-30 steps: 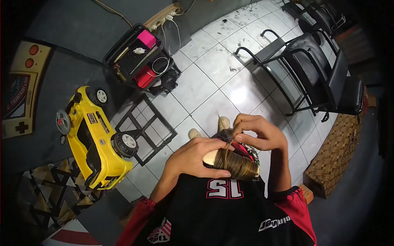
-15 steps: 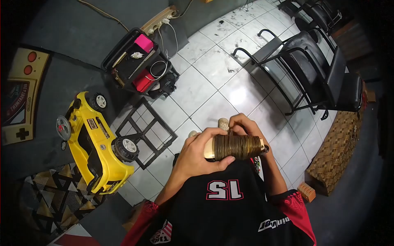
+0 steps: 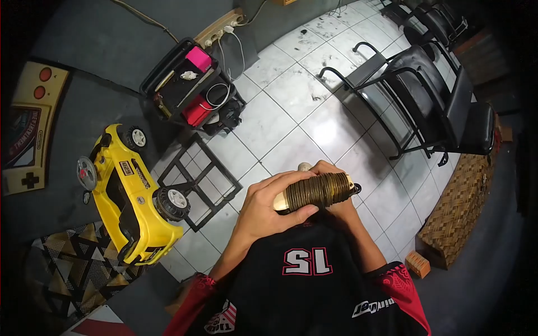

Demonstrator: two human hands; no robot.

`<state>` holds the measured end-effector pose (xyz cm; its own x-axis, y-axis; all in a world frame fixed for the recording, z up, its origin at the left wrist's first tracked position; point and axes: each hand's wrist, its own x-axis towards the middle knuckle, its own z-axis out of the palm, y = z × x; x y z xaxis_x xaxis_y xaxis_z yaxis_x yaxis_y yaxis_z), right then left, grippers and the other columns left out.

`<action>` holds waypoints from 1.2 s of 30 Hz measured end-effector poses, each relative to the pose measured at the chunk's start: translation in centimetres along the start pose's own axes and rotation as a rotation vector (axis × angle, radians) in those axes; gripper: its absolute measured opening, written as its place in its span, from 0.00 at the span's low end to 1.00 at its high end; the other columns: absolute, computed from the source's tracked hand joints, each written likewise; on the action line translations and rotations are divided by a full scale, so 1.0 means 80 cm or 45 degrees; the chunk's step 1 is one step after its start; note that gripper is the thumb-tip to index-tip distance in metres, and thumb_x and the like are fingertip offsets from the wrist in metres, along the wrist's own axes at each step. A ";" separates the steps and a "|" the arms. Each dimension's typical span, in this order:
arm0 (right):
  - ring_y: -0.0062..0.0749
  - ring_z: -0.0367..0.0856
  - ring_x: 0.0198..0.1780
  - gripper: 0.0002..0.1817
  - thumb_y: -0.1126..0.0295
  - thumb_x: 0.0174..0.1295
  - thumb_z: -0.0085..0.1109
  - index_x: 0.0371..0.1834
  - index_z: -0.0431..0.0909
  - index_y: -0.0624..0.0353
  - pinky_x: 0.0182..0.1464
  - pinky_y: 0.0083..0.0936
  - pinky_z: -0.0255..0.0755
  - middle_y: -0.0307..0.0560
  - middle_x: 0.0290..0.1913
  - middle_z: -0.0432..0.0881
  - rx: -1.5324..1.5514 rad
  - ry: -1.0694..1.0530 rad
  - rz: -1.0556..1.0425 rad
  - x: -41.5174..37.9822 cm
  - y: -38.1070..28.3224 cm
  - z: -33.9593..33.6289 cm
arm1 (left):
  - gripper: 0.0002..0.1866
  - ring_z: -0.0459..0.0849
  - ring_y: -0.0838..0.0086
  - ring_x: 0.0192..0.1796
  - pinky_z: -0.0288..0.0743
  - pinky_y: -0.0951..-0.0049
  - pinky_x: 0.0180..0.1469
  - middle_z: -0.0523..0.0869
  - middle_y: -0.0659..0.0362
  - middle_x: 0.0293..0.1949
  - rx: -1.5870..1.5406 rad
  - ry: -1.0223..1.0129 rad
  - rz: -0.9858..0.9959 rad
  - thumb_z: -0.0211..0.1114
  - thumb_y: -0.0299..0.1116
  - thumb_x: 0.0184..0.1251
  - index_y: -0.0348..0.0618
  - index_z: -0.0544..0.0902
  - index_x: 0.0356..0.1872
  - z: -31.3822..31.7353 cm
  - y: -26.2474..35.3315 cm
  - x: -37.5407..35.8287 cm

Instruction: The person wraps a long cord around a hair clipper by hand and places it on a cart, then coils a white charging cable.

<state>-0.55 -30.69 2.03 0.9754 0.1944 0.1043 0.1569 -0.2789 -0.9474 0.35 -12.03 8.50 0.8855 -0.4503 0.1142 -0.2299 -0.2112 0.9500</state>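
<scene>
A light-coloured bar wound with many turns of brown cord (image 3: 316, 193) is held above my lap. One pale end sticks out at the left, and a small dark part shows at the right end. My left hand (image 3: 266, 207) wraps round the left side, thumb along the near face and fingers over the top. Behind the right part of the windings is my right hand (image 3: 330, 168), fingers bent; its fingertips and whatever they grip are hidden. A beige rounded thing (image 3: 304, 166) peeks out just beyond the hands.
At left, a yellow toy car (image 3: 131, 196) rests beside a black metal frame (image 3: 199, 182). Farther back stands a black tool cart (image 3: 185, 92) under a power strip (image 3: 221, 28). Black chairs (image 3: 420, 84) and a woven panel (image 3: 459, 207) are at right, on white floor tiles (image 3: 280, 140).
The cord-wound bar has shifted slightly left and tilted up at its right end. My right hand has moved further behind it, so its fingers show less.
</scene>
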 end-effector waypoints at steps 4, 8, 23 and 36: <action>0.46 0.80 0.31 0.04 0.74 0.57 0.59 0.31 0.80 0.64 0.36 0.33 0.73 0.50 0.31 0.81 -0.255 0.162 -0.140 -0.013 0.021 0.024 | 0.25 0.87 0.67 0.47 0.78 0.72 0.50 0.87 0.51 0.45 0.028 0.115 -0.110 0.75 0.33 0.54 0.38 0.80 0.53 0.004 -0.013 -0.008; 0.44 0.80 0.25 0.06 0.72 0.63 0.59 0.39 0.78 0.62 0.31 0.32 0.73 0.49 0.25 0.81 -0.276 -0.152 0.102 -0.014 -0.011 0.002 | 0.23 0.81 0.78 0.46 0.76 0.77 0.48 0.85 0.55 0.44 -0.334 0.416 -0.238 0.68 0.36 0.65 0.33 0.77 0.56 0.008 -0.030 -0.010; 0.20 0.68 0.26 0.17 0.67 0.72 0.50 0.25 0.76 0.65 0.29 0.21 0.62 0.39 0.22 0.71 0.206 -0.069 0.347 -0.018 -0.063 -0.063 | 0.33 0.79 0.66 0.40 0.76 0.65 0.37 0.78 0.49 0.55 -1.747 0.356 -0.639 0.57 0.56 0.68 0.40 0.69 0.64 -0.011 -0.075 -0.036; 0.25 0.67 0.26 0.16 0.69 0.72 0.47 0.26 0.77 0.64 0.30 0.25 0.60 0.42 0.25 0.70 0.350 -0.335 0.130 -0.013 -0.106 -0.035 | 0.24 0.83 0.69 0.37 0.80 0.71 0.37 0.82 0.52 0.42 -1.219 0.480 -0.501 0.62 0.43 0.68 0.33 0.72 0.55 0.022 -0.061 -0.027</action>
<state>-2.42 -31.14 10.78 0.9051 0.4232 -0.0419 -0.0210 -0.0539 -0.9983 -1.15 -11.56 3.09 0.9322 -0.1709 -0.3191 0.3589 0.5513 0.7531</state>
